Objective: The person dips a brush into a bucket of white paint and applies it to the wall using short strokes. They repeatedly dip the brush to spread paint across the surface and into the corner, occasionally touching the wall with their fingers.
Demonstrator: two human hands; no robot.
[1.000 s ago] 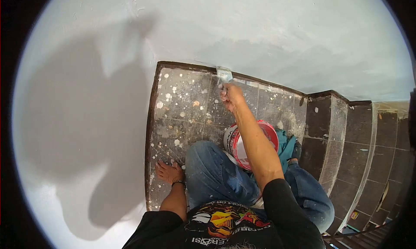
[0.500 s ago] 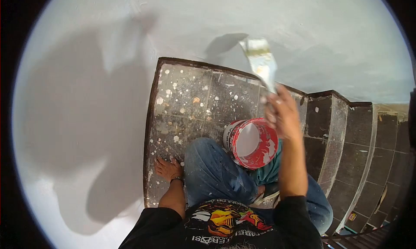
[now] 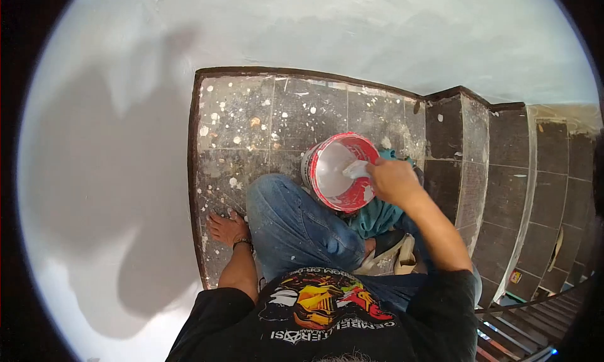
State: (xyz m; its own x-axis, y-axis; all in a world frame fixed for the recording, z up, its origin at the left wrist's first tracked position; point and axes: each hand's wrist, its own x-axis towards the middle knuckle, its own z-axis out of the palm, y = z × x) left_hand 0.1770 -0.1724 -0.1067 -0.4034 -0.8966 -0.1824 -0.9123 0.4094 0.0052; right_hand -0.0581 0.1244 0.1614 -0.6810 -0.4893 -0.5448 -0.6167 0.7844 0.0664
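Observation:
My right hand (image 3: 393,181) grips the handle of a paintbrush (image 3: 357,169), whose head is down inside a red and white bucket (image 3: 367,197). Pale paint (image 3: 333,168) lies in the bucket, and red smeared with white shows on its inner wall. The bristles are hidden from view. My left hand (image 3: 226,228) rests on the speckled tile floor, fingers spread, close to the dark skirting at the left; it holds nothing. A green cloth (image 3: 375,218) lies between the bucket and my legs.
Paint-spotted floor tiles (image 3: 242,123) are edged by dark brown skirting (image 3: 192,154). Pale walls (image 3: 352,31) rise ahead and at the left. Dark tiled steps (image 3: 506,192) go off to the right, with a slatted metal railing (image 3: 535,318) at the lower right.
My right hand has come down from near the wall with the brush, which is now inside the bucket. The view has shifted, so the floor and bucket appear further up and left.

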